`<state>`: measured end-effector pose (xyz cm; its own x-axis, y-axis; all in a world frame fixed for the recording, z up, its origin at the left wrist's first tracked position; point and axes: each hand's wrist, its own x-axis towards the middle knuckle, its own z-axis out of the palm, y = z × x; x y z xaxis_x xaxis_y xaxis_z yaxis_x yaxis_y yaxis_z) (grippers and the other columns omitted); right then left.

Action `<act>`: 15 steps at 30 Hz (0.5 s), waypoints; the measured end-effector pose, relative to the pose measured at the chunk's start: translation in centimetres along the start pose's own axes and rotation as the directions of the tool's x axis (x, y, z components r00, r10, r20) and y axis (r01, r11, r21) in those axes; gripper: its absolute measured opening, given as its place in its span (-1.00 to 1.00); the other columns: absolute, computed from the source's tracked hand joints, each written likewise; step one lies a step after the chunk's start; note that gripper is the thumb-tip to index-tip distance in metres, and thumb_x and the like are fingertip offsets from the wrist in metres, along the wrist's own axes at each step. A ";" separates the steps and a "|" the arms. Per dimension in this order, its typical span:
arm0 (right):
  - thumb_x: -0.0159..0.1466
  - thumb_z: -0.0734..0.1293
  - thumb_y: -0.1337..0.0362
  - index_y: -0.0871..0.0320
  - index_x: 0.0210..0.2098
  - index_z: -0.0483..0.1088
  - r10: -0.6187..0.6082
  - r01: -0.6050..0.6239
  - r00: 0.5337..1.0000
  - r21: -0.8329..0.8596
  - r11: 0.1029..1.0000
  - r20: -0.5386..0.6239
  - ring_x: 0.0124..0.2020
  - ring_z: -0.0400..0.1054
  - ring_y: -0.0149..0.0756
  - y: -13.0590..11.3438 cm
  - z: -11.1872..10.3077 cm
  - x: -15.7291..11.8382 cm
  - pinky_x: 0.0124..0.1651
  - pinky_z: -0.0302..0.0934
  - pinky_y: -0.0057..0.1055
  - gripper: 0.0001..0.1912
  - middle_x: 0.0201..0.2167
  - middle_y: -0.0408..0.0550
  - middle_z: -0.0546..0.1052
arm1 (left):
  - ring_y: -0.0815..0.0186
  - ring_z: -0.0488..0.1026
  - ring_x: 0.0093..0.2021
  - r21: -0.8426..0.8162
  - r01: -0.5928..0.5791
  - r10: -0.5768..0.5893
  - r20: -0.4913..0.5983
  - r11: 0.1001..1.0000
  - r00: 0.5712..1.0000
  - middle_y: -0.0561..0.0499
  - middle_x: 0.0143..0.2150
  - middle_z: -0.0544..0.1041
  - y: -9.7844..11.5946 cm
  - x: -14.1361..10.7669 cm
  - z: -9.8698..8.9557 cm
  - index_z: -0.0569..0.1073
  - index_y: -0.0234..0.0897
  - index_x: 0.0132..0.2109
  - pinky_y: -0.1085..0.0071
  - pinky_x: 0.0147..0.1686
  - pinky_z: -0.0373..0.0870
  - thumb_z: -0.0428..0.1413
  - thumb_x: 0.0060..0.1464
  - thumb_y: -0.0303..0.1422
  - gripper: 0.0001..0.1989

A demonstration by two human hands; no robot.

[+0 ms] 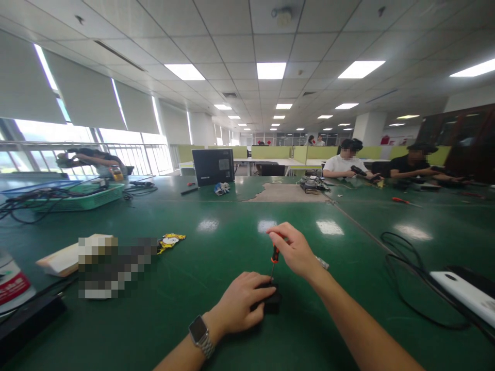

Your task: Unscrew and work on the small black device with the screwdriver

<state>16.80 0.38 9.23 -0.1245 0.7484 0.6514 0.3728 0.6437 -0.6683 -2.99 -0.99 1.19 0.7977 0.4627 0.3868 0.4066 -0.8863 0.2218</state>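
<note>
My right hand (293, 248) grips the top of a screwdriver (275, 255) with an orange and black handle. The shaft stands nearly upright, its tip down at a small black box-shaped part (274, 303) on the green table. Whether the tip sits in a screw is too small to tell. My left hand (244, 301), with a watch on its wrist, is closed around the black part and presses it to the table, hiding much of it. Just behind my right wrist lies a small silvery piece (322, 263).
A green basket (83, 201) of cables stands at left, a bottle (11, 283) nearer. At right are a looped black cable (402, 304) and a white device (464, 296). Farther back are a black computer case (213, 167), gloves (221, 189), another screwdriver (404, 201) and seated people.
</note>
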 end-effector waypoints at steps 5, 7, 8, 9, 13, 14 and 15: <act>0.24 0.14 0.34 0.15 -0.24 0.45 0.110 -0.112 0.994 0.211 0.971 0.022 -0.38 0.37 -0.33 0.0 0.1 0.0 -0.31 0.27 -0.40 -0.74 -0.41 -0.10 0.45 | 0.15 0.41 -0.02 -0.021 0.022 -0.023 -0.017 1.000 1.000 -0.04 0.11 0.43 -0.2 0.0 0.3 0.39 -0.10 0.12 0.24 -0.03 0.35 0.04 0.01 -0.45 -0.52; 0.23 0.12 0.36 0.16 -0.30 0.42 0.145 -0.148 0.989 0.265 0.953 0.031 -0.37 0.38 -0.32 0.1 0.2 -0.1 -0.31 0.27 -0.40 -0.76 -0.42 -0.10 0.45 | 0.15 0.41 -0.02 -0.028 0.026 -0.026 -0.026 0.999 0.999 -0.03 0.11 0.43 -0.2 0.0 0.3 0.40 -0.10 0.11 0.26 -0.04 0.36 0.04 0.01 -0.45 -0.52; 0.23 0.13 0.35 0.15 -0.31 0.41 0.141 -0.143 0.990 0.246 0.959 0.028 -0.36 0.37 -0.33 0.2 0.3 -0.2 -0.30 0.27 -0.41 -0.78 -0.41 -0.10 0.44 | 0.16 0.42 -0.02 -0.033 0.028 -0.029 -0.029 0.999 0.999 -0.03 0.10 0.43 -0.2 0.0 0.3 0.40 -0.10 0.11 0.27 -0.04 0.36 0.04 0.00 -0.45 -0.52; 0.24 0.16 0.32 0.15 -0.30 0.43 0.124 -0.126 0.992 0.209 0.970 0.019 -0.36 0.35 -0.34 0.3 0.4 -0.2 -0.30 0.27 -0.41 -0.79 -0.38 -0.10 0.44 | 0.16 0.42 -0.02 -0.039 0.031 -0.033 -0.031 0.999 0.999 -0.03 0.10 0.44 -0.3 0.1 0.4 0.41 -0.10 0.11 0.27 -0.04 0.36 0.05 0.01 -0.44 -0.52; 0.21 0.26 0.24 0.09 -0.14 0.44 0.091 -0.093 0.996 0.165 0.982 0.015 -0.36 0.33 -0.36 0.5 1.0 -0.3 -0.29 0.27 -0.41 -0.76 -0.32 -0.11 0.42 | 0.15 0.43 -0.01 -0.074 0.041 -0.044 -0.039 0.996 0.998 -0.04 0.11 0.45 -0.4 0.1 0.3 0.42 -0.10 0.11 0.26 -0.02 0.36 0.07 0.04 -0.41 -0.55; 0.20 0.27 0.25 0.09 -0.12 0.42 0.116 -0.119 0.993 0.223 0.967 0.027 -0.37 0.34 -0.35 0.4 1.0 -0.3 -0.29 0.28 -0.40 -0.74 -0.35 -0.13 0.42 | 0.16 0.43 0.00 -0.085 0.039 -0.043 -0.043 0.996 0.998 -0.04 0.11 0.45 -0.4 0.1 0.3 0.42 -0.11 0.10 0.26 -0.01 0.36 0.07 0.04 -0.40 -0.56; 0.18 0.27 0.26 0.10 -0.13 0.39 0.154 -0.158 0.987 0.302 0.940 0.038 -0.39 0.36 -0.35 0.3 1.1 -0.2 -0.29 0.29 -0.38 -0.74 -0.38 -0.14 0.43 | 0.16 0.43 0.00 -0.099 0.037 -0.042 -0.048 0.994 0.998 -0.04 0.10 0.45 -0.4 0.1 0.3 0.42 -0.11 0.10 0.27 0.00 0.36 0.07 0.05 -0.40 -0.57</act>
<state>15.92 0.58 8.46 -0.1008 0.8441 0.5267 0.0928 0.5351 -0.8397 -2.95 -0.59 0.83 0.7579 0.4999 0.4192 0.3897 -0.8622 0.3237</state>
